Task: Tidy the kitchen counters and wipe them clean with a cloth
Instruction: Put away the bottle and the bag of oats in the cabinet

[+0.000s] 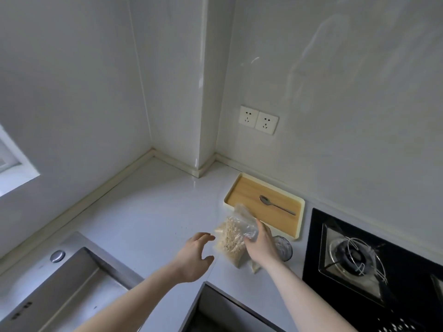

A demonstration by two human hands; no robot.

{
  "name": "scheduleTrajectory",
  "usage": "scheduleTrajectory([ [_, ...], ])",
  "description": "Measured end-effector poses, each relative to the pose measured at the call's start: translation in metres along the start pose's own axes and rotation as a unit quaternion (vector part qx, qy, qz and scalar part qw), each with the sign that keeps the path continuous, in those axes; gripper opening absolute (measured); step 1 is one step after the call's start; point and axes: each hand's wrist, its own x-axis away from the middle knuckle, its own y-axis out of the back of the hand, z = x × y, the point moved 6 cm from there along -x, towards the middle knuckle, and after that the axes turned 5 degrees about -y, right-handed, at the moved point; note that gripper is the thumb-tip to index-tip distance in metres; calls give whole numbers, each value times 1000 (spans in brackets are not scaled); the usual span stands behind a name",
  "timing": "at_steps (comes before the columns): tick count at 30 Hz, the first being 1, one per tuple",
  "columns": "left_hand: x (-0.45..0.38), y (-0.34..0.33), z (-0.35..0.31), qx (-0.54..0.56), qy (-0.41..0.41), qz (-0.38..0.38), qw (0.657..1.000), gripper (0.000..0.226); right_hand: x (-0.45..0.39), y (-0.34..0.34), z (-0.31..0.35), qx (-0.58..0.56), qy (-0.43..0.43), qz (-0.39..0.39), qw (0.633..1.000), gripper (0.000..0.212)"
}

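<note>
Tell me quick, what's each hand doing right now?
Left hand: open, fingers spread, holding nothing, beside the bag.
Right hand: gripping the clear bag of grain.

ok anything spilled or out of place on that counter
A few small dark specks lie scattered on the pale counter just left of the clear bag of grain, which the right hand grips. They look like crumbs or spilled bits. Nothing else looks askew.
</note>
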Motion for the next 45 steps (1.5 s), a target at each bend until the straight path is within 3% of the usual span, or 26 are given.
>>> scheduleTrajectory([
  [4,13,1,20,-1,22,-11,1000,55,-28,-10,-10,23,-37,2,999,75],
  [9,26,13,33,-3,28,-38,999,53,-42,-15,-22,34,-40,-27,998,11],
  [10,27,16,33,-5,25,-43,999,53,-38,-14,-21,44,-34,-32,998,9],
  [13,28,25,29,-11,13,-56,998,53,-27,-12,-14,70,1,-48,996,20],
  [18,22,46,9,-35,-31,-82,996,55,3,-11,19,138,106,-36,984,14],
  [25,15,98,-44,-133,-143,-117,974,61,61,46,88,109,211,-102,966,15],
  [32,27,180,-118,-183,-246,-181,934,12,119,130,159,54,301,-187,934,8],
  [45,101,328,-258,-110,-343,-338,870,10,212,273,268,-64,421,-311,849,13],
])
